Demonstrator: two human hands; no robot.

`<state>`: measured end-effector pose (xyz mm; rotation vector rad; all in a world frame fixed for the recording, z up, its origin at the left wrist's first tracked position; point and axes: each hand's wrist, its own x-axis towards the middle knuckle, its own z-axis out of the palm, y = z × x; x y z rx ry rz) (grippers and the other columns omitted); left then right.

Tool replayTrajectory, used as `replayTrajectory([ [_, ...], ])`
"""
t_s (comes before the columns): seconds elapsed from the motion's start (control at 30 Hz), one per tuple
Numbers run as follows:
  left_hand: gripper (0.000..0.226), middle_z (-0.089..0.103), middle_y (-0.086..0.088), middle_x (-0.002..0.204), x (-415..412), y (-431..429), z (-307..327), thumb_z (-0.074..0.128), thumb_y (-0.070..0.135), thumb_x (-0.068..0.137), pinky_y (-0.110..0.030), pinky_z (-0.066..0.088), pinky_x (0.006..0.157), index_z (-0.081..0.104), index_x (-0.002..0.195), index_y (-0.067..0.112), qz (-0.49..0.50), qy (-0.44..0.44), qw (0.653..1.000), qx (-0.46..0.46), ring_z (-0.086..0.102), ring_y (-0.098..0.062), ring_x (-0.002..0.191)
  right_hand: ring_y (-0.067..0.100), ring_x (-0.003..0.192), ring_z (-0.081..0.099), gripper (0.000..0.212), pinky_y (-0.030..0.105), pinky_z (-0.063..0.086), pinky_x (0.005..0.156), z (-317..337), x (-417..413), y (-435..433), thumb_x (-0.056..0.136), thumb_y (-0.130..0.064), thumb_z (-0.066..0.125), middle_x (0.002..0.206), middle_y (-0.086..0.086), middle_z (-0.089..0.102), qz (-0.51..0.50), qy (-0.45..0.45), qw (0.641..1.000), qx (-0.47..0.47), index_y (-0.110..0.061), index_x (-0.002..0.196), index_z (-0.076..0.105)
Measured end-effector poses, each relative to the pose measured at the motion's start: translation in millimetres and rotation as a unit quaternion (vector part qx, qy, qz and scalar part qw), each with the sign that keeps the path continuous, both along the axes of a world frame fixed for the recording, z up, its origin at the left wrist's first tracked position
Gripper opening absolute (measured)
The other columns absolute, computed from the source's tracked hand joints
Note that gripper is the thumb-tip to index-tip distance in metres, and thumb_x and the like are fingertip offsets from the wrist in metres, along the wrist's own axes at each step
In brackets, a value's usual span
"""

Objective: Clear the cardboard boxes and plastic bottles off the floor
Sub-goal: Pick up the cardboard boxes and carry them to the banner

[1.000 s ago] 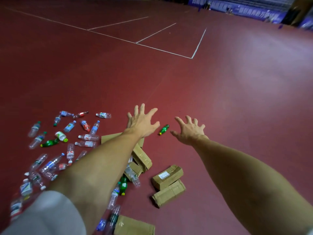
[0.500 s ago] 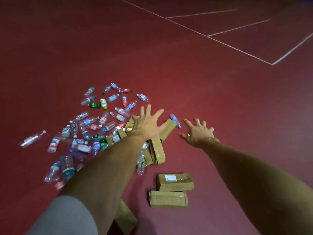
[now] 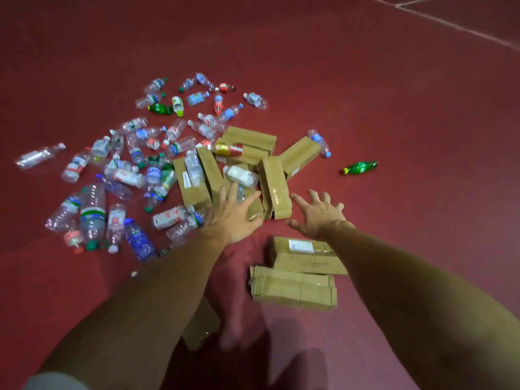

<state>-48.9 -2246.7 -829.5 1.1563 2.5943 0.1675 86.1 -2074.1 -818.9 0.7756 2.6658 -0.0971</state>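
Note:
Several long brown cardboard boxes (image 3: pixel 274 187) lie in a loose heap on the red floor, with a few bottles on top of them. Many empty plastic bottles (image 3: pixel 92 209) are scattered to the heap's left and behind it. Two more flat boxes (image 3: pixel 294 288) lie side by side nearer to me. A green bottle (image 3: pixel 360 167) lies alone at the right. My left hand (image 3: pixel 233 218) is stretched out with fingers spread, over the near edge of the heap. My right hand (image 3: pixel 318 215) is spread too, just right of the nearest upright box. Neither hand holds anything.
The red sports floor (image 3: pixel 408 94) stretches bare to the right and far side, with white court lines (image 3: pixel 450 22) at the top right. Another brown box (image 3: pixel 201 325) lies partly hidden under my left forearm.
The view has tipped down and closer to the pile. Both spread hands have dropped lower, from above the heap to its near edge.

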Motion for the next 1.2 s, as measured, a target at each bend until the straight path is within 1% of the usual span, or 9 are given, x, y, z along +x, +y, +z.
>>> replayTrajectory([
  [0.2, 0.071, -0.007, -0.003, 0.166, 22, -21, -207, 0.045, 0.071, 0.09, -0.07, 0.009, 0.116, 0.015, 0.152, 0.053, -0.005, -0.007, 1.0, -0.025, -0.006, -0.03, 0.152, 0.038, 0.151, 0.008, 0.081, 0.068, 0.024, 0.111, -194, 21, -7, 0.092, -0.073, 0.041, 0.166, 0.006, 0.006, -0.001, -0.013, 1.0, -0.025, -0.044, 0.157, 0.003],
  [0.27, 0.072, -0.006, -0.004, 0.166, 24, -23, -254, 0.045, 0.071, 0.09, -0.07, 0.009, 0.115, 0.014, 0.152, 0.053, -0.004, -0.015, 0.999, -0.031, -0.005, -0.032, 0.152, 0.036, 0.152, 0.004, 0.083, 0.069, 0.023, 0.112, -247, 31, -8, 0.09, -0.076, 0.041, 0.167, 0.004, 0.003, -0.006, -0.021, 0.999, -0.028, -0.045, 0.157, 0.002],
  [0.37, 0.072, -0.006, -0.005, 0.167, 32, -28, -299, 0.046, 0.069, 0.09, -0.07, 0.009, 0.115, 0.014, 0.152, 0.053, -0.002, -0.02, 0.999, -0.033, -0.004, -0.033, 0.152, 0.033, 0.153, -0.002, 0.086, 0.07, 0.021, 0.112, -304, 44, -15, 0.088, -0.078, 0.041, 0.167, 0.002, -0.004, -0.013, -0.028, 0.999, -0.033, -0.046, 0.156, 0.0],
  [0.57, 0.074, -0.005, -0.007, 0.167, 46, -55, -326, 0.045, 0.073, 0.088, -0.068, 0.009, 0.116, 0.015, 0.153, 0.052, 0.007, -0.028, 0.997, -0.076, -0.002, -0.033, 0.153, 0.033, 0.153, -0.013, 0.099, 0.074, 0.017, 0.111, -348, 45, -48, 0.082, -0.08, 0.049, 0.166, 0.002, -0.018, 0.02, -0.04, 0.996, -0.081, -0.047, 0.156, -0.008],
  [0.77, 0.078, 0.002, -0.01, 0.166, 37, -74, -344, 0.044, 0.076, 0.086, -0.068, 0.012, 0.115, 0.017, 0.154, 0.048, 0.056, 0.037, 0.993, -0.097, 0.002, -0.034, 0.152, 0.037, 0.15, -0.023, 0.108, 0.075, 0.011, 0.111, -368, 21, -56, 0.077, -0.087, 0.045, 0.161, 0.009, -0.033, 0.07, -0.03, 0.997, -0.026, -0.045, 0.154, -0.017],
  [0.93, 0.081, -0.007, -0.009, 0.166, 34, -129, -358, 0.047, 0.075, 0.086, -0.066, 0.01, 0.115, 0.013, 0.155, 0.047, 0.139, -0.013, 0.983, -0.121, -0.005, -0.033, 0.152, 0.036, 0.149, -0.024, 0.107, 0.074, 0.002, 0.112, -372, -28, -92, 0.077, -0.085, 0.048, 0.162, 0.007, -0.031, 0.13, 0.0, 0.989, -0.068, -0.045, 0.154, -0.015],
  [1.07, 0.087, -0.002, -0.01, 0.165, 27, -172, -363, 0.036, 0.084, 0.083, -0.074, 0.011, 0.11, 0.008, 0.156, 0.045, 0.193, 0.025, 0.966, -0.171, -0.003, -0.038, 0.151, 0.035, 0.15, -0.024, 0.104, 0.074, 0.001, 0.112, -376, -60, -124, 0.08, -0.082, 0.051, 0.163, 0.006, -0.027, 0.164, -0.007, 0.982, -0.093, -0.045, 0.155, -0.011],
  [1.13, 0.092, -0.01, -0.011, 0.165, 24, -188, -365, 0.038, 0.086, 0.079, -0.076, 0.011, 0.108, 0.007, 0.155, 0.045, 0.235, -0.009, 0.955, -0.179, -0.007, -0.042, 0.15, 0.036, 0.149, -0.025, 0.101, 0.074, 0.0, 0.113, -375, -73, -136, 0.082, -0.079, 0.05, 0.163, 0.006, -0.027, 0.177, -0.002, 0.978, -0.107, -0.045, 0.156, -0.01],
  [1.2, 0.1, -0.023, -0.009, 0.164, 25, -199, -370, 0.045, 0.087, 0.076, -0.074, 0.015, 0.11, -0.001, 0.155, 0.046, 0.274, -0.063, 0.943, -0.18, -0.011, -0.045, 0.15, 0.036, 0.149, -0.025, 0.099, 0.074, 0.0, 0.113, -376, -81, -145, 0.085, -0.077, 0.05, 0.163, 0.006, -0.027, 0.184, -0.002, 0.976, -0.114, -0.044, 0.156, -0.009],
])
